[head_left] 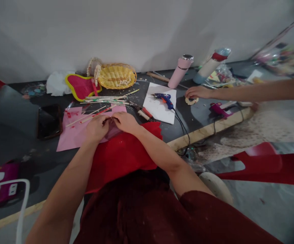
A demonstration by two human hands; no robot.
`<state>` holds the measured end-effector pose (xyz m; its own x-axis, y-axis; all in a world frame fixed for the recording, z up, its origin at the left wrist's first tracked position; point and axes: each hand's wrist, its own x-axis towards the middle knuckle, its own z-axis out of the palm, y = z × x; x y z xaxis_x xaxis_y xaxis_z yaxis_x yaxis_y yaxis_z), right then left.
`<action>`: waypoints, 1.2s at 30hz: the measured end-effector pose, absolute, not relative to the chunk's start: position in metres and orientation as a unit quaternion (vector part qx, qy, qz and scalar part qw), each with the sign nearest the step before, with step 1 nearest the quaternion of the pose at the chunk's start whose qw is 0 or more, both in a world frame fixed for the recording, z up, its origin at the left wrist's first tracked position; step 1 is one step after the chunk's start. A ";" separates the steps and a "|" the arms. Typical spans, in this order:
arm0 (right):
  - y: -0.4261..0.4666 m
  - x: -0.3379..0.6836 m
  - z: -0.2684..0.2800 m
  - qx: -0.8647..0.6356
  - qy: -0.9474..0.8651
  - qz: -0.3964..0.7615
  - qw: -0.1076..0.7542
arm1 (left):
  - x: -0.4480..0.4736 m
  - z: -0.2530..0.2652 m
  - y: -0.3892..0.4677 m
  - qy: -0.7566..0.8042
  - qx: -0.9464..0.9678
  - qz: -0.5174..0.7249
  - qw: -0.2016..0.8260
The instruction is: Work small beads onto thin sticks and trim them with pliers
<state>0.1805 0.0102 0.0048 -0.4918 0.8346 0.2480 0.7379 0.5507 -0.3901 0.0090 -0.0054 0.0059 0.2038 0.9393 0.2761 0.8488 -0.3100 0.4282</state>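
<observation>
My left hand (pixel 98 127) and my right hand (pixel 125 122) meet fingertip to fingertip above the pink paper (pixel 68 138). Both are closed in a pinch, and whatever lies between their fingers is too small and dark to name. Red cloth with a zigzag edge (pixel 121 152) spreads below my wrists toward my lap. Just beyond the hands, several thin sticks (pixel 108 99) and a red-marked strip (pixel 96 114) lie across the paper. Pliers (pixel 144 113) with red and white handles rest to the right of my right hand.
A blue glue gun (pixel 165 99) lies on a white board (pixel 157 114). Behind are a yellow basket (pixel 116 76), a pink-and-yellow felt piece (pixel 81 86) and a pink bottle (pixel 180 73). At right, another person's hand (pixel 199 92) touches a beige ring (pixel 191 101). A phone (pixel 49 122) lies left.
</observation>
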 end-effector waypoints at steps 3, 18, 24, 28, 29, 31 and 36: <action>0.009 0.180 0.007 -0.482 -0.839 0.119 0.221 | 0.010 0.008 -0.007 0.586 0.764 0.259 0.084; 0.009 0.181 0.008 -0.504 -0.823 0.138 0.222 | 0.010 0.011 -0.009 0.603 0.742 0.272 0.106; 0.009 0.181 0.008 -0.507 -0.820 0.151 0.218 | 0.010 0.011 -0.009 0.598 0.747 0.271 0.105; 0.008 0.180 0.009 -0.513 -0.815 0.156 0.219 | 0.010 0.012 -0.009 0.603 0.745 0.264 0.102; 0.008 0.180 0.009 -0.514 -0.814 0.157 0.222 | 0.010 0.012 -0.009 0.603 0.746 0.263 0.102; 0.008 0.179 0.008 -0.514 -0.812 0.158 0.226 | 0.010 0.012 -0.009 0.601 0.748 0.264 0.101; 0.010 0.179 0.005 -0.507 -0.821 0.150 0.217 | 0.010 0.012 -0.009 0.598 0.749 0.265 0.102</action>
<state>0.1795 0.0099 0.0046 -0.3921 0.8970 0.2043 0.7670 0.4414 -0.4658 0.0101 -0.0092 0.0119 0.1434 0.9505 0.2757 0.8427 -0.2633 0.4696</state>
